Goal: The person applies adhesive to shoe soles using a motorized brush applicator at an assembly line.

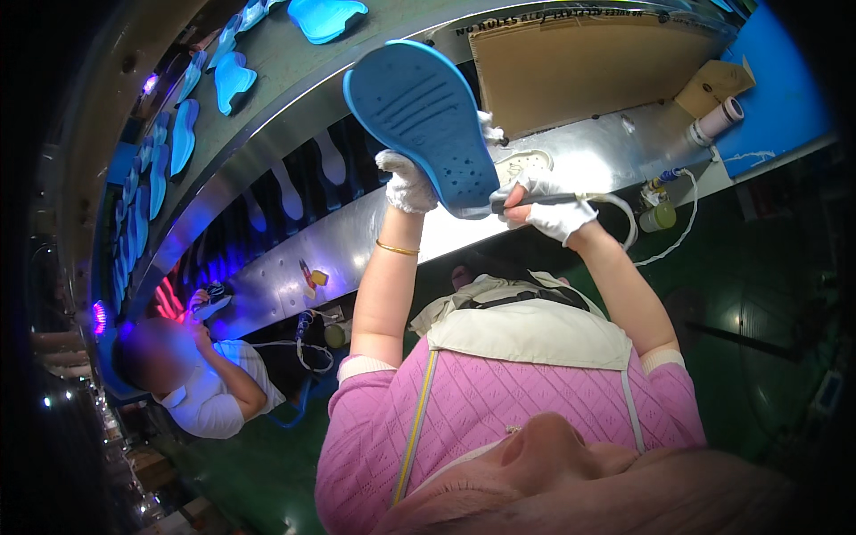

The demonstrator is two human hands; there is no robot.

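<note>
My left hand (409,185), in a white glove, grips a large blue shoe sole (426,116) by its edges and holds it up, tilted, above the metal bench. Grooves and small dimples mark the face of the sole. My right hand (544,211), in a white glove with bare fingertips, is closed round a dark-handled brush (508,207). Its pale tip touches or nearly touches the lower end of the sole. A white hose (621,209) runs from the handle off to the right. Behind my right fingers, a pale sole (526,164) rests on the bench.
A conveyor (276,85) carrying blue soles (235,82) curves along the left. Behind the bench (294,272) stands a cardboard sheet (580,76); a pink tumbler (716,121) is at right. Soles hang or stand under the conveyor. Another person (214,383) works at the left.
</note>
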